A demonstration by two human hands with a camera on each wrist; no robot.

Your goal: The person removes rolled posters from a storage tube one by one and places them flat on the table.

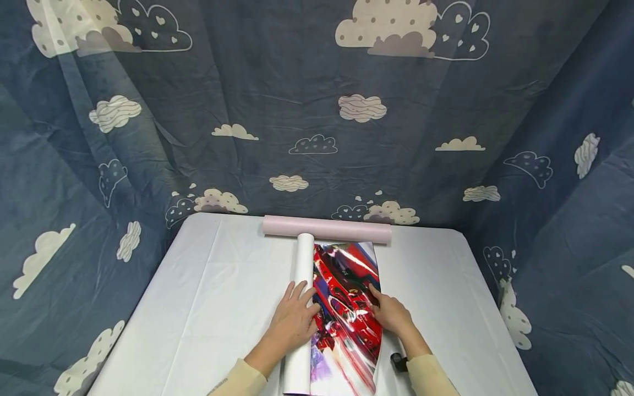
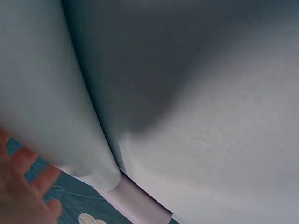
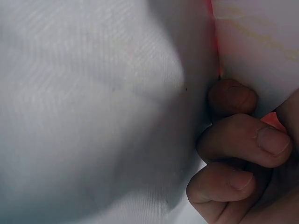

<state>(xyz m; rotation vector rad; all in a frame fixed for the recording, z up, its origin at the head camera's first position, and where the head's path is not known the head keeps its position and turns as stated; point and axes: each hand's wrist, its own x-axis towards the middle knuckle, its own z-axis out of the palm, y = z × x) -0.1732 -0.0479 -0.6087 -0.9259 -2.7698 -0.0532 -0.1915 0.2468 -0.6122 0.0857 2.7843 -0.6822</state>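
A glossy poster (image 1: 346,308) with a red racing car lies partly unrolled on the white table, its left side wound into a white roll (image 1: 304,258). My left hand (image 1: 293,319) rests on that roll with fingers spread, the thumb side reaching the printed face. In the left wrist view the left hand (image 2: 23,186) lies along the far side of the white roll (image 2: 42,93). My right hand (image 1: 392,313) grips the poster's right edge. Its fingers (image 3: 238,140) curl beneath the sheet's white underside (image 3: 261,46) in the right wrist view; the thumb is hidden there.
A pale pink roll (image 1: 327,228) lies crosswise at the table's back edge, just behind the poster. A small black object (image 1: 398,362) is beside the right wrist. Dark blue cloud-patterned cloth (image 1: 317,110) hangs behind and at both sides of the white table (image 1: 223,286).
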